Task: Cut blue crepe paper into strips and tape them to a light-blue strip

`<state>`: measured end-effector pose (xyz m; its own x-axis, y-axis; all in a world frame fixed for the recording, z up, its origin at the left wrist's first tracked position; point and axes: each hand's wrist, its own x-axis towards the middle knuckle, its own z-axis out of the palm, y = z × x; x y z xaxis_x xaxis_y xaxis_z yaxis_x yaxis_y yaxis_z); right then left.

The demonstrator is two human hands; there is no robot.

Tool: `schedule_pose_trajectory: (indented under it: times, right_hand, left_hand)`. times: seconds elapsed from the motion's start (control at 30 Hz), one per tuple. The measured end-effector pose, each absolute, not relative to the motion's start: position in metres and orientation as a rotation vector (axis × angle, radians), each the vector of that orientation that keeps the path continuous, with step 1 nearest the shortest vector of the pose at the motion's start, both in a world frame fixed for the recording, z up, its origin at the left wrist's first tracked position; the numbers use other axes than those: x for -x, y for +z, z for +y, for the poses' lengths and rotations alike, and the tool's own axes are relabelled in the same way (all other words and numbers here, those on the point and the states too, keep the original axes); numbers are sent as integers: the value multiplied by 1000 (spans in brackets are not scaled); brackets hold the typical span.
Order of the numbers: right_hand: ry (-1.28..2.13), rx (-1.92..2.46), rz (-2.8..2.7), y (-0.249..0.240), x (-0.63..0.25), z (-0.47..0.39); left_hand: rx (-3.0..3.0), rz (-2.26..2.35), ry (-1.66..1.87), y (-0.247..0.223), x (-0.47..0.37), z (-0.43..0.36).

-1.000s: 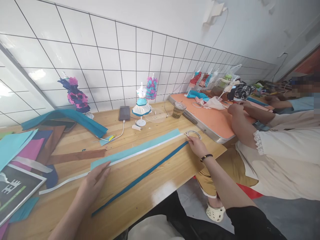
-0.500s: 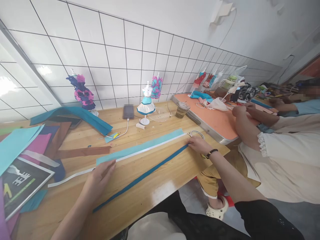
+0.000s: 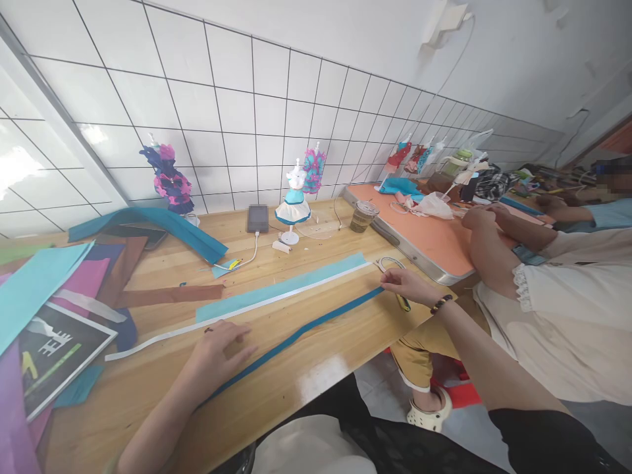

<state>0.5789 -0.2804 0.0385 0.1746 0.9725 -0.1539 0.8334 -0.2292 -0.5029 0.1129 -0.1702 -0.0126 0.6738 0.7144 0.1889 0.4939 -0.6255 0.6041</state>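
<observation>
A long, narrow dark-teal fabric strip [image 3: 316, 322] runs diagonally across the wooden table. My right hand [image 3: 407, 286] pinches its far right end. My left hand [image 3: 224, 349] hovers at or just above the strip's near left part, fingers apart; I cannot tell whether it touches the strip. Beyond the teal strip lies a light-turquoise fabric piece [image 3: 281, 288], with a thin white strip [image 3: 286, 297] along its near edge that trails off to the left. Scissors [image 3: 402, 301] with yellow on them lie partly hidden beside my right hand.
Coloured fabric sheets [image 3: 44, 276] and a dark printed booklet [image 3: 64, 355] cover the left. Small dressed mannequins [image 3: 292, 209] stand by the tiled wall, near a lidded cup [image 3: 364, 216]. At right, another person's hands [image 3: 481, 216] are over an orange-topped table [image 3: 424, 230].
My left hand has left the turquoise piece and white strip and come nearer, over to the teal strip. My right hand has shifted slightly right with the strip's end.
</observation>
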Motion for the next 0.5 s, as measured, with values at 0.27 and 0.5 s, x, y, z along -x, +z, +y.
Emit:
schedule_pose_trajectory:
  times: [0.27,0.5]
  right_hand:
    - [635,2074,-1504,38,-595,-287]
    - [387,2218,-1487,33,-595,-290]
  left_hand:
    - [-2519,708,347,2,-122,-187]
    - [-2390,763,354,4,-122,-186]
